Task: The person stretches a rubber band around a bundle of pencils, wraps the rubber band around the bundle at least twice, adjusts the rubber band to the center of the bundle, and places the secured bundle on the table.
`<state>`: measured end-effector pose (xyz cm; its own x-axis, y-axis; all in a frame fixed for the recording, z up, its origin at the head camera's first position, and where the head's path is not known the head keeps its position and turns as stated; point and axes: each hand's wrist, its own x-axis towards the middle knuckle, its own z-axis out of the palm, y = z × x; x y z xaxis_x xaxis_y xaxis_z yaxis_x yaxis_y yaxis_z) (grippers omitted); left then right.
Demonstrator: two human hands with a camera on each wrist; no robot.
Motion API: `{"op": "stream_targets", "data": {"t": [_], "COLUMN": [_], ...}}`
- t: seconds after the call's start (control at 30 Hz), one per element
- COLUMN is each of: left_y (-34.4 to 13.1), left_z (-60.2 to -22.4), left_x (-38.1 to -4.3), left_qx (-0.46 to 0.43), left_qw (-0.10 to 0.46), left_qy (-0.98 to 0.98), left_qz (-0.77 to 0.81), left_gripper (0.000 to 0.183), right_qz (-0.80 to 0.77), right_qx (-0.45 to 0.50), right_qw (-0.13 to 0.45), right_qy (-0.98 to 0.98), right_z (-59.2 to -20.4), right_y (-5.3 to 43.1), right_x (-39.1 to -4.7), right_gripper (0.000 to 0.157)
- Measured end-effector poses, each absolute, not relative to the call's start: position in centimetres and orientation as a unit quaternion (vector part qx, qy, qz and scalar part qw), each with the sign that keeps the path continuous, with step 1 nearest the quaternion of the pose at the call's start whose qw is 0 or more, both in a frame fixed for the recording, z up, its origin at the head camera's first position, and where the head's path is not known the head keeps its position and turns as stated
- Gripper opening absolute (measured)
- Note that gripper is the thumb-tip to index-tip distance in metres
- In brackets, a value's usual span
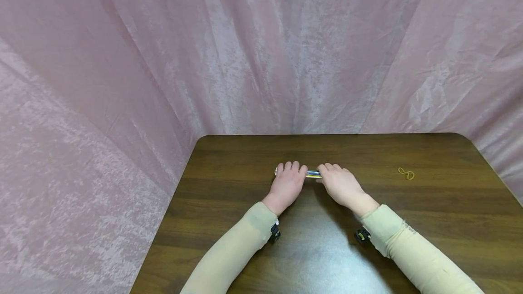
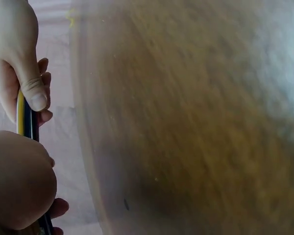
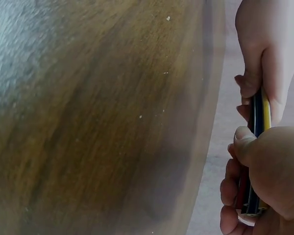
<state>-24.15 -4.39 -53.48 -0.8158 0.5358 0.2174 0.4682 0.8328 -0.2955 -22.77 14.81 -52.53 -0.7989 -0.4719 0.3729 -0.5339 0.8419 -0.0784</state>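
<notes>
A bundle of pencils (image 1: 313,174) is held level above the table, spanned by both hands. My left hand (image 1: 287,185) grips its left part, and my right hand (image 1: 339,185) grips the right part, with a short stretch showing between them. In the right wrist view, yellow, dark and red pencils (image 3: 257,115) lie side by side, their ends flush near the right palm. The left wrist view shows yellow and dark pencils (image 2: 24,117), with the right thumb lying along them. Most of the bundle is hidden by the fingers.
A twisted yellow rubber band (image 1: 404,172) lies on the brown wooden table (image 1: 367,153), to the right of the hands. Pink cloth (image 1: 261,58) hangs behind the table's far edge and along the left side.
</notes>
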Motion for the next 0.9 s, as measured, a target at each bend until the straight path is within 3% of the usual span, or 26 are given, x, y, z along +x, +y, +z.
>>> {"op": "stream_targets", "data": {"t": [0.27,0.47,0.6,0.9], "left_y": [-4.7,-4.9,-5.0,-5.2], "left_z": [-53.4,-53.5,-53.4,-53.2], "left_x": [-24.1,-24.2,-24.2,-24.3], "left_qx": [-0.291,-0.290,-0.295,-0.292], "left_qw": [0.150,0.119,0.128,0.150], "left_qy": [-0.940,-0.947,-0.944,-0.941], "left_qz": [0.098,0.070,0.070,0.079], "left_gripper": [0.008,0.028,0.030,0.030], "right_qz": [0.080,0.083,0.089,0.158], "right_qx": [0.265,0.271,0.270,0.235], "right_qw": [0.183,0.174,0.167,0.113], "right_qy": [-0.943,-0.943,-0.944,-0.952], "right_z": [-52.7,-52.6,-52.6,-51.9], "right_y": [15.0,15.1,15.2,16.1], "right_x": [-22.8,-22.8,-22.7,-23.0], "right_gripper": [0.027,0.027,0.027,0.036]}}
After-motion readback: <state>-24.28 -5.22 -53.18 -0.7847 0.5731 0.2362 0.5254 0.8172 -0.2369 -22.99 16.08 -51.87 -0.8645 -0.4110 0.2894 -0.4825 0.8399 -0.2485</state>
